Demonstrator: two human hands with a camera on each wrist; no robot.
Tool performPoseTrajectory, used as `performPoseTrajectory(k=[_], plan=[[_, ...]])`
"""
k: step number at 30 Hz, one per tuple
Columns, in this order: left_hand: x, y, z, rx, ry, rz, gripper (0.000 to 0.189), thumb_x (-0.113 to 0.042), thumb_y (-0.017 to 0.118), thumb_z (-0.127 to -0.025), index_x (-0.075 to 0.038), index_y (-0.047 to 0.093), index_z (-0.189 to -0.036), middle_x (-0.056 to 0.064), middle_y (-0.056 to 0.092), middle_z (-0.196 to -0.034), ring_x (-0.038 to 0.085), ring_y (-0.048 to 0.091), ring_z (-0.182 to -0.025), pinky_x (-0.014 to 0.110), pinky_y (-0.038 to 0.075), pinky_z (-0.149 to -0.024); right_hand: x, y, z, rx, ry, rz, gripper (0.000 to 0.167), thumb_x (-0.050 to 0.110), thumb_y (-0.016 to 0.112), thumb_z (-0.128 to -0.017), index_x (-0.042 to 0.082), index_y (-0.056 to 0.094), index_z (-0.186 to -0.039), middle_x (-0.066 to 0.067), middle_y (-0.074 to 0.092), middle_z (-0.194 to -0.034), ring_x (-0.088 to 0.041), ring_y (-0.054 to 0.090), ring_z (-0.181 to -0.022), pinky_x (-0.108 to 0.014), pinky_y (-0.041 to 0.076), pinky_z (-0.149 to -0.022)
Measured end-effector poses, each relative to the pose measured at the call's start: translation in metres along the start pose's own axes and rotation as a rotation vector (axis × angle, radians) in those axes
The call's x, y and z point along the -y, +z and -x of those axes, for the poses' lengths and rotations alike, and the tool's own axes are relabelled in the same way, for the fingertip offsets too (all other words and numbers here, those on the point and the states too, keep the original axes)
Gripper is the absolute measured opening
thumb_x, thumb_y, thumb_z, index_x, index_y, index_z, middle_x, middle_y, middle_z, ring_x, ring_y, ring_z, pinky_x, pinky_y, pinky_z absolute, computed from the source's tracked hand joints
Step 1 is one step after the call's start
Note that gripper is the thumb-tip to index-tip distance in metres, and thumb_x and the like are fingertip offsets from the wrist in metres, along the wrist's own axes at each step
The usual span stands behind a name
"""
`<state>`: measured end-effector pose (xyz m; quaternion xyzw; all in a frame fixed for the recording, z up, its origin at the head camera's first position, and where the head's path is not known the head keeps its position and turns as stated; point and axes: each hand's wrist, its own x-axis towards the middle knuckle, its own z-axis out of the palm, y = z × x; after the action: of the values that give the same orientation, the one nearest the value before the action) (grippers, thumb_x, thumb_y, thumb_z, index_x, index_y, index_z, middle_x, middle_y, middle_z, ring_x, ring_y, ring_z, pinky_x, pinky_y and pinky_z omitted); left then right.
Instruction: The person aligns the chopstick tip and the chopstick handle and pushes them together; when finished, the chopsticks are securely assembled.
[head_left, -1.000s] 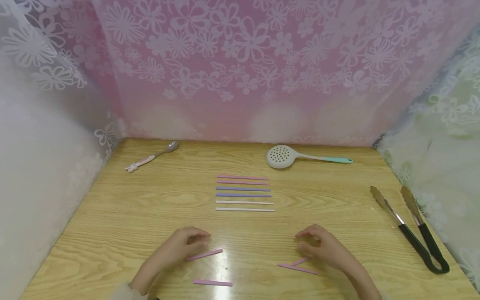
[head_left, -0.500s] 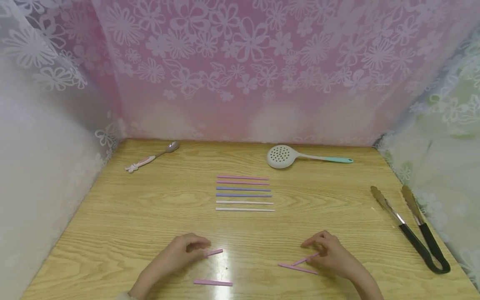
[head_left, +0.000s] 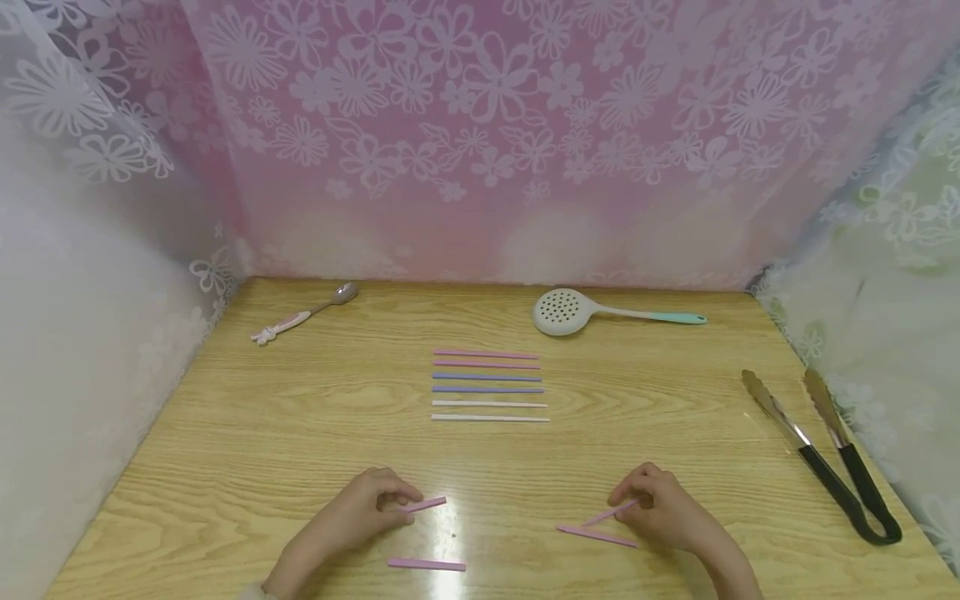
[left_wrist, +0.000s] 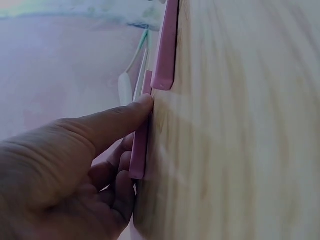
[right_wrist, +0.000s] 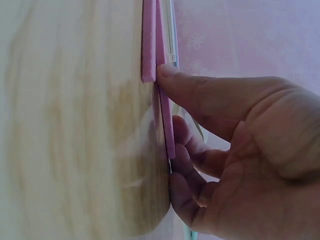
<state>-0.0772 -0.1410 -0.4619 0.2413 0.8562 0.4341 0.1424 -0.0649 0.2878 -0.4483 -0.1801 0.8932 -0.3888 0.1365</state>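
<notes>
My left hand (head_left: pixel 367 506) pinches a short pink chopstick (head_left: pixel 429 504) between thumb and fingers, just at the tabletop. The left wrist view shows the thumb (left_wrist: pixel 127 111) on one side of that chopstick (left_wrist: pixel 140 147) and the fingers behind it. Nearer the front lies a second short pink chopstick (head_left: pixel 426 565). On the right side, my right hand (head_left: pixel 663 508) pinches another short pink chopstick (head_left: pixel 606 513) by its right end. Its thumb (right_wrist: pixel 187 87) shows in the right wrist view. In front of it lies a further pink chopstick (head_left: pixel 597 536), slanted on the table.
Two pink, two blue and two white longer chopsticks (head_left: pixel 486 389) lie in a parallel row mid-table. A spoon (head_left: pixel 303 315) rests at the back left, a skimmer (head_left: pixel 562 312) at the back. Black-handled tongs (head_left: pixel 821 458) lie at the right edge. Curtains (head_left: pixel 487 167) surround the wooden table.
Both hands have lowered towards the table. The left fingers have closed on the upper left pink chopstick. The right hand has shifted slightly right and down and taken hold of the upper right one.
</notes>
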Motion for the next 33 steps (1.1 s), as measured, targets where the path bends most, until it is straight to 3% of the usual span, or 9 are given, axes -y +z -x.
performPoseTrajectory(k=[4, 10, 15, 18, 24, 28, 33], plan=[[0.001, 0.002, 0.0, -0.006, 0.013, -0.019, 0.017, -0.02, 0.07, -0.086, -0.012, 0.072, -0.101, -0.01, 0.064, -0.089, 0.004, 0.047, -0.079, 0.02, 0.042, -0.068, 0.0, 0.0, -0.001, -0.003, 0.003, -0.002, 0.007, 0.012, 0.068, -0.085, 0.009, 0.068, -0.09, -0.008, 0.052, -0.098, -0.016, 0.043, -0.088, -0.018, 0.039, -0.071], [0.002, 0.003, -0.002, -0.026, 0.023, -0.023, 0.015, -0.021, 0.069, -0.087, -0.013, 0.073, -0.098, -0.012, 0.064, -0.085, 0.002, 0.045, -0.073, 0.02, 0.041, -0.063, 0.002, -0.001, -0.001, -0.017, 0.042, -0.018, 0.007, 0.014, 0.069, -0.085, 0.009, 0.069, -0.089, -0.006, 0.053, -0.094, -0.011, 0.039, -0.079, -0.02, 0.034, -0.064], [0.0, 0.003, 0.0, -0.045, 0.031, 0.009, 0.018, -0.022, 0.067, -0.089, -0.011, 0.072, -0.102, -0.01, 0.061, -0.084, 0.002, 0.047, -0.073, 0.019, 0.044, -0.063, 0.005, -0.002, -0.002, -0.029, 0.066, -0.029, 0.009, 0.016, 0.067, -0.087, 0.008, 0.068, -0.092, -0.005, 0.056, -0.094, -0.012, 0.049, -0.085, -0.024, 0.047, -0.071], [-0.001, 0.004, 0.0, -0.068, 0.025, 0.032, 0.019, -0.024, 0.066, -0.089, -0.012, 0.071, -0.104, -0.01, 0.061, -0.087, 0.003, 0.051, -0.078, 0.02, 0.048, -0.069, 0.009, -0.002, -0.003, -0.043, 0.076, -0.041, 0.013, 0.017, 0.066, -0.089, 0.006, 0.067, -0.095, -0.005, 0.06, -0.096, -0.017, 0.057, -0.09, -0.031, 0.053, -0.076], [-0.009, 0.007, -0.005, -0.127, 0.069, 0.036, 0.019, -0.025, 0.065, -0.09, -0.015, 0.071, -0.106, -0.01, 0.063, -0.093, 0.003, 0.055, -0.085, 0.022, 0.051, -0.076, 0.024, 0.004, -0.01, -0.137, 0.088, -0.069, 0.016, 0.019, 0.065, -0.091, 0.006, 0.066, -0.098, -0.001, 0.067, -0.095, -0.005, 0.058, -0.088, -0.025, 0.052, -0.077], [-0.02, 0.008, -0.011, -0.146, 0.116, 0.059, 0.02, -0.024, 0.064, -0.091, -0.014, 0.07, -0.106, -0.007, 0.063, -0.094, 0.004, 0.055, -0.085, 0.022, 0.051, -0.077, 0.037, 0.011, -0.012, -0.207, -0.005, -0.119, 0.01, 0.012, 0.063, -0.092, 0.006, 0.066, -0.098, 0.002, 0.064, -0.092, -0.002, 0.055, -0.083, -0.022, 0.051, -0.073], [-0.034, 0.011, -0.02, -0.159, 0.11, 0.109, 0.018, -0.026, 0.065, -0.09, -0.017, 0.071, -0.104, -0.008, 0.065, -0.095, 0.004, 0.055, -0.081, 0.022, 0.051, -0.072, 0.059, 0.019, -0.014, -0.241, -0.136, -0.211, 0.009, 0.005, 0.059, -0.093, 0.007, 0.065, -0.099, 0.005, 0.061, -0.092, -0.004, 0.054, -0.084, -0.02, 0.051, -0.074]])
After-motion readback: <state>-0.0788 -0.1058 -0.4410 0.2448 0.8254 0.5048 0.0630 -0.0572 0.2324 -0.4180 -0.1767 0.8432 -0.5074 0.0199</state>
